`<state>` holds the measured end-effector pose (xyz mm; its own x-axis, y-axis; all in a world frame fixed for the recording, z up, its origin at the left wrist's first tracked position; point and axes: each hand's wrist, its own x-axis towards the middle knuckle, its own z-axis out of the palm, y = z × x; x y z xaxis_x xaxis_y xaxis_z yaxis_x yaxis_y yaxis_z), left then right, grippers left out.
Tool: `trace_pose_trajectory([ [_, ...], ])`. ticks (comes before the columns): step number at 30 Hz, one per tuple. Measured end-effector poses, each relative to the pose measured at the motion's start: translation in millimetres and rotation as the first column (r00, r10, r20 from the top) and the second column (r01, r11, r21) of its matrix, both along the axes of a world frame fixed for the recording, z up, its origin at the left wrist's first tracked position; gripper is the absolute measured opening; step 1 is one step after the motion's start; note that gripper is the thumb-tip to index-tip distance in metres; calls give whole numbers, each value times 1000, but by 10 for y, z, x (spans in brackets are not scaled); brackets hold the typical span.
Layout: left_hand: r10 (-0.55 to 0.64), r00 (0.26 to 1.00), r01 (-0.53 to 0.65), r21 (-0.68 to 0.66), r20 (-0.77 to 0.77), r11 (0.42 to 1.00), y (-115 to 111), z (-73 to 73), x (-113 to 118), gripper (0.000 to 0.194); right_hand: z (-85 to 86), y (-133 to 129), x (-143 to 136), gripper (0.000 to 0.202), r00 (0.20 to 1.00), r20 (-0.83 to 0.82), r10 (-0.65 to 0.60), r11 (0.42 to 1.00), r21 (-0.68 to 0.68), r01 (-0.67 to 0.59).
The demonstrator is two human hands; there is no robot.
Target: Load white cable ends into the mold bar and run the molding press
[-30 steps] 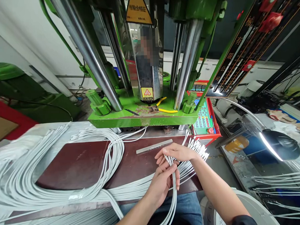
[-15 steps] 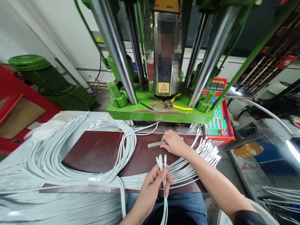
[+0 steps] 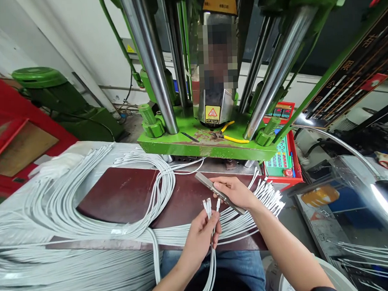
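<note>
My left hand (image 3: 201,232) is closed round a few white cables (image 3: 211,266), their connector ends (image 3: 209,204) sticking up above the fingers. One connector stands apart from the others, near the thumb. Just above and to the right, my right hand (image 3: 235,191) grips a flat metal bar (image 3: 204,181) with small notches or holes along its edge. The bar slants down to the right, its lower end close to the connectors. Under both hands lies a brown board (image 3: 186,205), with a fan of white cable ends (image 3: 269,198) to the right.
A green press (image 3: 207,150) stands behind the board, with yellow-handled pliers (image 3: 235,139) on its base. A looped cable bundle (image 3: 169,180) lies left. At right are a red-framed control panel (image 3: 278,153) and a lamp with a bent neck (image 3: 347,146).
My right hand has lifted the metal bar off the board and turned it, bringing it nearer the connectors. In my left hand, one connector has spread further from the rest.
</note>
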<state>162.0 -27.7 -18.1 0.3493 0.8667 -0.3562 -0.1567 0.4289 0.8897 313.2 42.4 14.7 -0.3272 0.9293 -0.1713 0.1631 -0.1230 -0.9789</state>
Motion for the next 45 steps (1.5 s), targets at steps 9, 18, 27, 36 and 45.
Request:
trace_pose_trajectory([
  [9,-68,988,61,-47,-141,997,26,13,123,37,-119,32,124,45,996,-82,40,998,-47,-44],
  [18,-86,984,74,-85,-154,994,19,21,141,38,-131,28,132,40,996,-55,70,998,-5,-70],
  [27,-57,986,44,-85,-154,995,39,69,136,39,-154,30,121,43,996,-58,63,998,-27,-64],
  [36,-63,987,52,-73,-148,996,30,59,126,38,-147,28,116,46,993,-102,57,995,-75,-64],
  [45,-42,988,30,-83,-148,996,40,58,131,36,-125,16,92,45,996,-73,53,997,-46,-57],
])
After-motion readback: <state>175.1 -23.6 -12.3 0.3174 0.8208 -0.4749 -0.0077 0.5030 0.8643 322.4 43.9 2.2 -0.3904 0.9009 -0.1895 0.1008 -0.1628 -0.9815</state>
